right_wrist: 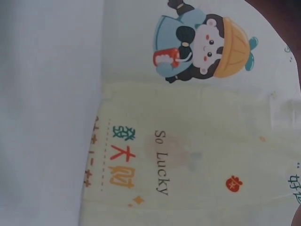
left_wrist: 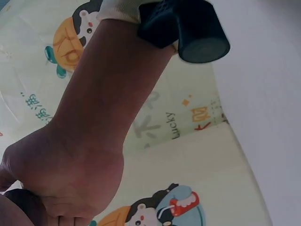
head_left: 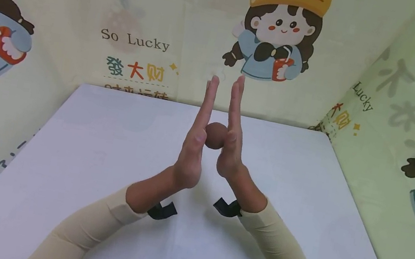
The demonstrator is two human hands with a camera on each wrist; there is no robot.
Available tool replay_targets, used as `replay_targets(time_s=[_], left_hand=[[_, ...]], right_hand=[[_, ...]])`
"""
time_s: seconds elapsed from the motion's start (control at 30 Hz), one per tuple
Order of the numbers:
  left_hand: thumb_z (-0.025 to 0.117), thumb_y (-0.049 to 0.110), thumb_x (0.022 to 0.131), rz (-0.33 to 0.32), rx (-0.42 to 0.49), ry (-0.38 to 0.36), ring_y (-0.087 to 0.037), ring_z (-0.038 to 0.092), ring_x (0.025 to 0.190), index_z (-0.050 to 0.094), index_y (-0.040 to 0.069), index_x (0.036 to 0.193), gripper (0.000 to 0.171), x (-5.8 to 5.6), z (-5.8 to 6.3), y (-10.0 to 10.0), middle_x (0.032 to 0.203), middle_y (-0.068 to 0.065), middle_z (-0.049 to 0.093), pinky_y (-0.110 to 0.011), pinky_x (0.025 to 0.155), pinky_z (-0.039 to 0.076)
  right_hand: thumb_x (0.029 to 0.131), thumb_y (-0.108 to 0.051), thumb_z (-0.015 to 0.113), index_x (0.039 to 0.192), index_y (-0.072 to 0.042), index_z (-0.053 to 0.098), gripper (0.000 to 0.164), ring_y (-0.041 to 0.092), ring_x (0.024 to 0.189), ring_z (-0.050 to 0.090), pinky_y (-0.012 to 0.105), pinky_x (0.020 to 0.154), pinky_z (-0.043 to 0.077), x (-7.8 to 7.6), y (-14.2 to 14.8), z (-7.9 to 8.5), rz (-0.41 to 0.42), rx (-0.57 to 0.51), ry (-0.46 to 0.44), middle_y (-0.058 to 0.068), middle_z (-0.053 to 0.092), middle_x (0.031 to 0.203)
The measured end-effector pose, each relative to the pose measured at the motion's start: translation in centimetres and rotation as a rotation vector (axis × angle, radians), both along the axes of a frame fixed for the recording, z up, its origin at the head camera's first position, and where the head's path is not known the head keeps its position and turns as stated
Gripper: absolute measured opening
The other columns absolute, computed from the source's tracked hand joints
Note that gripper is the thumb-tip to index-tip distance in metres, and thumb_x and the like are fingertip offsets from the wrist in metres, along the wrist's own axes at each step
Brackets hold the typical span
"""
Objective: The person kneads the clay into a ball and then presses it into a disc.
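A smooth brown ball (head_left: 215, 136) is held up over the table, pressed between the two facing palms. My left hand (head_left: 194, 145) stands upright on the ball's left side, fingers straight and pointing up. On the other side my right hand (head_left: 233, 143) mirrors it, its fingers straight too. In the left wrist view the right hand (left_wrist: 66, 174) shows large, with the dark ball (left_wrist: 21, 200) at the lower left corner. The right wrist view catches only dark blurred skin at its right edge; the ball is out of that picture.
Below the hands lies a white table (head_left: 148, 138). Patterned cloth (head_left: 207, 10) with cartoon figures and lettering hangs behind it and on both sides. A black strap piece (head_left: 163, 210) sticks out at the left wrist, another black piece (head_left: 227, 207) at the right.
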State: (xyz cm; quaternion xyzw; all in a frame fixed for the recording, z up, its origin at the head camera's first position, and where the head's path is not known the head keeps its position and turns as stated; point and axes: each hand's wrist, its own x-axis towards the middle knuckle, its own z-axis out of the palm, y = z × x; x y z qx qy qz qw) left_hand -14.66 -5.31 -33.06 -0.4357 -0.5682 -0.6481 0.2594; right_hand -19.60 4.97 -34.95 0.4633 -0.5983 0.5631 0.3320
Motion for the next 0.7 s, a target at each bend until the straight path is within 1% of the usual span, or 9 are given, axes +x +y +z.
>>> replay_targets(time_s=[0.07, 0.13, 0.23, 0.4, 0.5, 0.7], left_hand=[[0.017, 0.057, 0.109, 0.002, 0.005, 0.002, -0.027, 0.002, 0.161, 0.0, -0.013, 0.161, 0.09, -0.1, 0.3, -0.1, 0.175, -0.018, -0.001, -0.052, 0.127, 0.001], [0.017, 0.057, 0.108, 0.011, 0.011, -0.001, -0.026, -0.005, 0.161, 0.0, -0.013, 0.161, 0.09, -0.2, 0.6, -0.2, 0.175, -0.019, -0.002, -0.051, 0.127, -0.001], [0.018, 0.057, 0.108, 0.025, 0.021, -0.009, -0.024, -0.007, 0.161, 0.0, -0.012, 0.162, 0.09, -0.5, 1.1, -0.4, 0.175, -0.019, -0.002, -0.049, 0.127, -0.003], [0.018, 0.058, 0.107, 0.042, 0.049, -0.013, -0.02, -0.004, 0.161, -0.001, -0.011, 0.162, 0.09, -1.2, 1.8, -0.8, 0.175, -0.019, -0.001, -0.046, 0.127, -0.004], [0.019, 0.059, 0.107, 0.06, 0.071, 0.004, -0.02, -0.002, 0.161, -0.001, -0.013, 0.161, 0.093, -1.6, 2.3, -1.0, 0.174, -0.023, -0.001, -0.045, 0.127, -0.003], [0.02, 0.056, 0.107, 0.095, 0.111, 0.038, -0.022, 0.004, 0.161, 0.003, -0.016, 0.16, 0.091, -2.7, 2.7, -1.3, 0.172, -0.028, 0.003, -0.045, 0.127, -0.001]], right_hand=[[0.11, -0.06, 0.017, 0.153, 0.022, 0.002, 0.094, 0.037, 0.16, -0.006, 0.059, 0.125, -0.004, 0.1, -0.1, -0.2, 0.001, 0.006, -0.004, 0.034, -0.009, 0.169], [0.11, -0.061, 0.017, 0.154, 0.022, 0.002, 0.095, 0.037, 0.16, -0.008, 0.059, 0.125, -0.004, 0.2, -0.2, -0.4, -0.003, 0.016, -0.014, 0.033, -0.009, 0.17], [0.109, -0.063, 0.017, 0.156, 0.02, 0.002, 0.097, 0.037, 0.16, -0.01, 0.059, 0.125, -0.004, 0.5, -0.4, -0.7, -0.009, 0.034, -0.03, 0.031, -0.009, 0.17], [0.108, -0.066, 0.019, 0.158, 0.018, 0.002, 0.099, 0.037, 0.16, -0.01, 0.058, 0.125, -0.003, 1.0, -0.8, -1.5, 0.003, 0.057, -0.069, 0.029, -0.009, 0.171], [0.108, -0.066, 0.02, 0.159, 0.017, 0.001, 0.099, 0.036, 0.16, -0.009, 0.056, 0.126, -0.003, 1.2, -1.1, -2.0, 0.018, 0.058, -0.1, 0.026, -0.009, 0.172], [0.109, -0.064, 0.018, 0.159, 0.017, 0.0, 0.096, 0.037, 0.16, -0.008, 0.056, 0.126, -0.003, 1.4, -1.4, -2.6, 0.016, 0.062, -0.111, 0.025, -0.009, 0.173]])
